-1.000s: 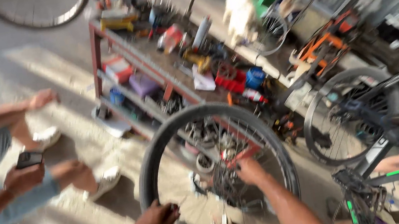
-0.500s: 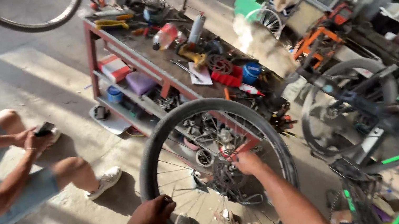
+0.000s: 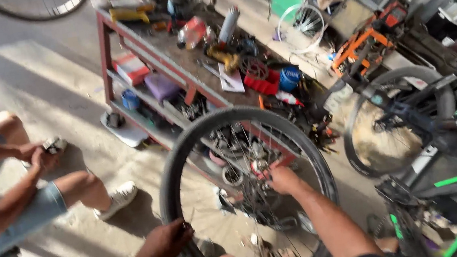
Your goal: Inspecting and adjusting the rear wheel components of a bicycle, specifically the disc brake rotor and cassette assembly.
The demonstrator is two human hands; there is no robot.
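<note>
I hold a spoked bicycle wheel with a black tyre [image 3: 226, 116] upright in front of me. My left hand [image 3: 167, 242] grips the tyre at its lower left. My right hand [image 3: 282, 180] reaches through to the middle of the wheel and closes around the hub area [image 3: 256, 167]. What the fingers hold there is too blurred to tell. The bottom of the wheel is down by my knees.
Behind the wheel stands a red metal shelf rack [image 3: 106, 50] cluttered with tools, cans and boxes. A person [image 3: 2, 207] sits at the left holding a small dark thing, perhaps a phone [image 3: 52, 144]. A black and green bicycle [image 3: 440, 113] stands at the right, another wheel [image 3: 38, 9] at the top.
The view has swung a little. The seated person brought both hands together over the knee. My hands stay on the wheel, the right one nearer the hub.
</note>
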